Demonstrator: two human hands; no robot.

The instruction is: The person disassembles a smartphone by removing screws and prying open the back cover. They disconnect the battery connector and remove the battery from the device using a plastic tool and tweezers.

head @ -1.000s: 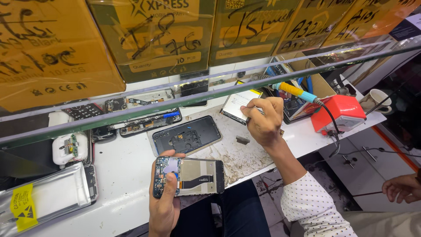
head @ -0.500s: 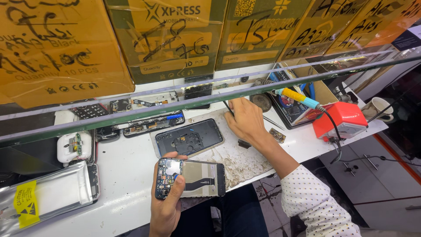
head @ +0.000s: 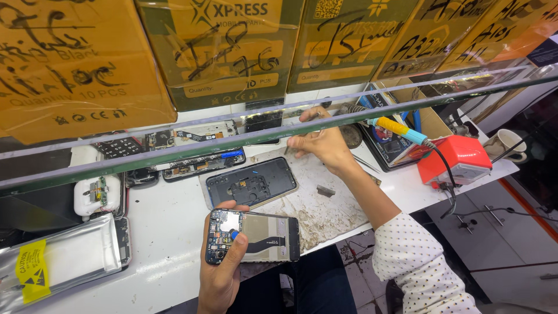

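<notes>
My left hand [head: 218, 279] grips an opened phone [head: 256, 235] near the bench's front edge, its back off, with the circuit board and a flex cable exposed. My thumb rests on the board. My right hand [head: 322, 145] reaches to the back of the bench, just under the glass shelf edge [head: 174, 152]. Its fingers are pinched on a thin metal tool [head: 289, 148] whose tip points down-left. Between the two hands, a dark phone frame [head: 250, 183] lies flat on a stained work mat [head: 317, 215].
A yellow-and-blue soldering iron [head: 395, 129] lies by a red station [head: 459, 158] on the right, with a mug [head: 511, 142] beyond. Circuit boards [head: 200, 166], a white device [head: 96, 195] and a silver battery pouch [head: 58, 261] sit left. Cardboard boxes [head: 221, 46] stand on the shelf above.
My right hand has moved left and farther back across the bench, from beside the soldering iron to under the shelf edge. The left hand has kept the opened phone nearly still.
</notes>
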